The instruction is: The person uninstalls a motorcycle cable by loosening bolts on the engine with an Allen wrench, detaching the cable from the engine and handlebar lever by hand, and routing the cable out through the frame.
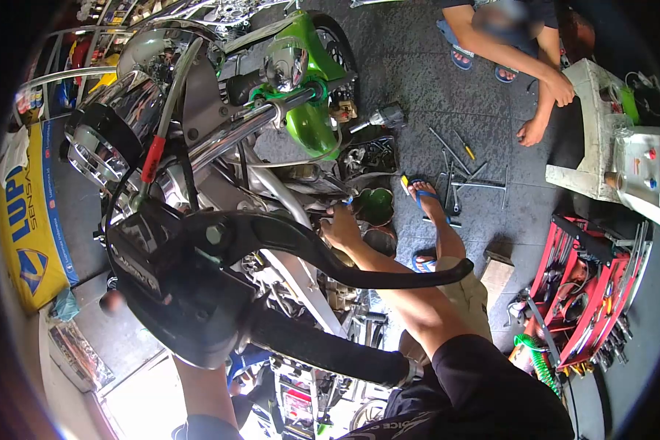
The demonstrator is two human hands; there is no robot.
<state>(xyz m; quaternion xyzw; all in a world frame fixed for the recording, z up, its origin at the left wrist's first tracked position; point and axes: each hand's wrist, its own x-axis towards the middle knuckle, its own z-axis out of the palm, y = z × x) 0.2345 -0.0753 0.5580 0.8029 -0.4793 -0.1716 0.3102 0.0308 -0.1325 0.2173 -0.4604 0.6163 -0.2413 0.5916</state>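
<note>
My right hand [341, 229] reaches down to the motorcycle's engine area, fingers curled together at the frame; what they hold is too small and covered to name. A dark bowl with a green inside [375, 207] stands close beside it. My left forearm [204, 392] comes up at the lower left, and the hand is hidden behind the brake master cylinder [150, 268]. In the foreground the black brake lever [323, 262] and rubber handlebar grip [323, 353] cross the view. The chrome fork tube [231, 136] leads to the green front fender [308, 121].
An impact wrench [386, 117], a yellow-handled screwdriver [466, 149] and several wrenches [456, 198] lie on the tiled floor. Another person [502, 44] sits at upper right beside a white cart [590, 136]. A red toolbox [543, 275] and a wooden block [497, 275] stand at right.
</note>
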